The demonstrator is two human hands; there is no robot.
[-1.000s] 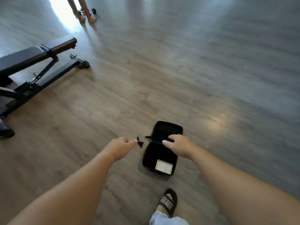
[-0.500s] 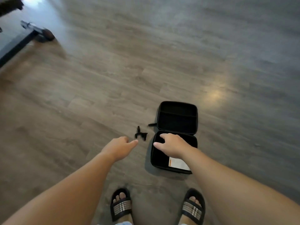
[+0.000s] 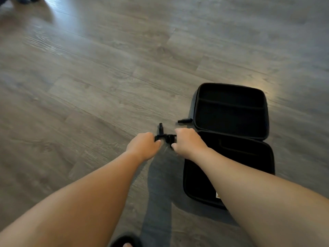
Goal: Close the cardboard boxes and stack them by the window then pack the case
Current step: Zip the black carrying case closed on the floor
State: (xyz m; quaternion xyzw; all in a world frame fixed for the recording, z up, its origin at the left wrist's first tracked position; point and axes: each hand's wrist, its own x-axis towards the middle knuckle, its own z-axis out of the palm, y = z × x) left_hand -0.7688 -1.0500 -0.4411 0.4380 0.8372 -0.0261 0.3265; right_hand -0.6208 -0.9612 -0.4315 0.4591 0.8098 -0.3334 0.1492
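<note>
on the grey wood-look floor [image 3: 106,72] we see a black zip case [image 3: 231,139] lying open flat, its two halves hinged together. the far half is a shallow tray with a band or pocket line across its upper part, and we see nothing loose in it. the near half is partly hidden behind our right forearm; a small white corner of a card or paper [image 3: 218,195] shows at its near edge, just beside the arm. what else lies in that half we cannot tell, since the lining is dark and the arm covers much of it.

just left of the case, both our hands meet on a small black clamp-like part [image 3: 164,137] with a short stem standing up from it. our left hand [image 3: 144,147] has its fingers curled down onto the left end of the part, thumb near it, gripping it. our right hand [image 3: 188,142] is curled round the right end of the same part, fingertips tucked under. whether the part is lifted or touching the floor is unclear.

a second small black cylinder piece [image 3: 185,120] lies on the floor, touching or just beside the left wall of the far half, apart from the hands.

at the bottom edge a black sandal [image 3: 124,242] with toes shows between our forearms.
</note>
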